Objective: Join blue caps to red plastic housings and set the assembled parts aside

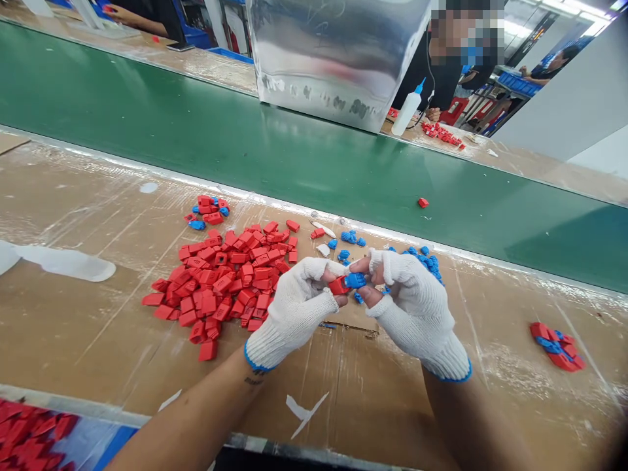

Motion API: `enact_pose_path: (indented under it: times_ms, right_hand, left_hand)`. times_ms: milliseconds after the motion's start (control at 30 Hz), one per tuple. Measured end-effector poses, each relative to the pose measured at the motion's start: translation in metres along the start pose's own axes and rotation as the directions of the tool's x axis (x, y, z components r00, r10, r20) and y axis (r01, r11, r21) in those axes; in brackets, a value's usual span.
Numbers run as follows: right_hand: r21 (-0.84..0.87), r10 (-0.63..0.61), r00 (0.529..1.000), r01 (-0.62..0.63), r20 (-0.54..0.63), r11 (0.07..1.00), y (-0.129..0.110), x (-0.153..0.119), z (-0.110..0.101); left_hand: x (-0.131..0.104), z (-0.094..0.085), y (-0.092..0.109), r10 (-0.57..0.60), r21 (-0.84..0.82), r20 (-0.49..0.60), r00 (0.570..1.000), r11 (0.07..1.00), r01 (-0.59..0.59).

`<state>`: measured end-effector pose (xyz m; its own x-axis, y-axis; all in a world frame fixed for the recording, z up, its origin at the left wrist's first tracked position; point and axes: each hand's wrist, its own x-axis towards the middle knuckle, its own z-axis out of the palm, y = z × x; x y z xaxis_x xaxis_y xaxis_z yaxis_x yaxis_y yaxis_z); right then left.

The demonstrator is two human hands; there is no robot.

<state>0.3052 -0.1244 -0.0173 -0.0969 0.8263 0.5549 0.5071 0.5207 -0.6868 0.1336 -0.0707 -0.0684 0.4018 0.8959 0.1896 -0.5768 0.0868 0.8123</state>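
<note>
My left hand [299,304], in a white glove with bare fingertips, pinches a small hollow-looking red plastic piece [337,286]. A blue knobbly plastic piece [355,280], a bit like a tiny fist, sits against the red piece's right end. My right hand [412,307], gloved the same way, has its thumb and fingertips closed about the blue piece's right end. Left of my hands lies a big heap of loose red pieces [230,275]. More blue pieces [428,263] lie behind my right hand, and several blue pieces [348,237] lie behind my fingers.
A green conveyor belt [196,124] crosses beyond the cardboard-covered table [373,392], with one red piece [423,203] on it. Red-and-blue groups lie at far right [558,347] and back left [210,210]. A bin of red pieces [29,432] stands lower left. Across the belt are co-workers and a bottle [407,112].
</note>
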Motion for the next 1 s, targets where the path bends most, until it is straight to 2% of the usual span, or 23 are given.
enact_pose_path:
  times_ms: [133, 267, 333, 433, 533, 600, 667, 767, 833, 867, 933, 1000]
  right_hand:
    - [-0.128, -0.007, 0.997, 0.016, 0.073, 0.992, -0.003, 0.006, -0.002]
    - [-0.193, -0.027, 0.987, 0.058, 0.157, 0.98, -0.003, 0.007, -0.007]
    - [-0.163, -0.022, 0.982, 0.054, 0.189, 0.985, -0.002, 0.006, -0.01]
    - [-0.102, 0.0, 0.976, 0.023, 0.217, 0.995, -0.001, 0.004, -0.013]
    - [-0.073, 0.005, 0.976, 0.011, 0.219, 0.997, -0.001, 0.005, -0.014]
    - [-0.051, 0.022, 0.975, -0.011, 0.221, 0.999, -0.001, 0.008, -0.014]
    - [0.009, 0.023, 0.973, -0.026, 0.228, 1.0, -0.002, 0.011, -0.014]
    - [0.129, -0.018, 0.975, -0.011, 0.22, 0.992, -0.002, 0.011, -0.005]
    - [0.181, -0.015, 0.977, -0.024, 0.214, 0.983, -0.002, 0.007, 0.005]
    - [0.211, 0.009, 0.979, -0.053, 0.204, 0.976, -0.002, 0.005, 0.01]
    - [0.334, 0.066, 0.99, -0.104, 0.123, 0.937, -0.002, 0.001, 0.015]
    - [0.513, 0.128, 0.992, -0.099, -0.021, 0.853, -0.004, 0.0, 0.007]
  left_hand:
    - [0.001, 0.001, 0.001, 0.011, 0.046, -0.006, 1.0, 0.999, -0.011]
    - [-0.001, -0.001, 0.003, 0.056, 0.216, 0.003, 0.998, 0.975, -0.055]
    - [-0.002, -0.003, 0.006, 0.099, 0.365, 0.024, 0.995, 0.926, -0.101]
    - [-0.005, -0.006, 0.012, 0.161, 0.566, 0.092, 0.983, 0.803, -0.185]
    - [-0.005, -0.009, 0.019, 0.16, 0.676, 0.139, 0.977, 0.706, -0.212]
    - [-0.005, -0.009, 0.022, 0.135, 0.705, 0.135, 0.982, 0.683, -0.191]
    - [-0.007, -0.006, 0.022, 0.094, 0.66, 0.111, 0.989, 0.737, -0.144]
    - [-0.013, 0.003, 0.013, -0.005, 0.36, 0.093, 0.996, 0.933, -0.029]
    - [-0.018, 0.008, 0.002, -0.047, 0.16, 0.093, 0.995, 0.987, 0.032]
    - [-0.019, 0.009, -0.003, -0.058, 0.132, 0.087, 0.994, 0.99, 0.047]
    - [-0.019, 0.006, -0.009, -0.066, 0.247, 0.065, 0.996, 0.968, 0.048]
    - [-0.012, -0.005, -0.005, -0.026, 0.494, 0.061, 0.998, 0.869, -0.008]
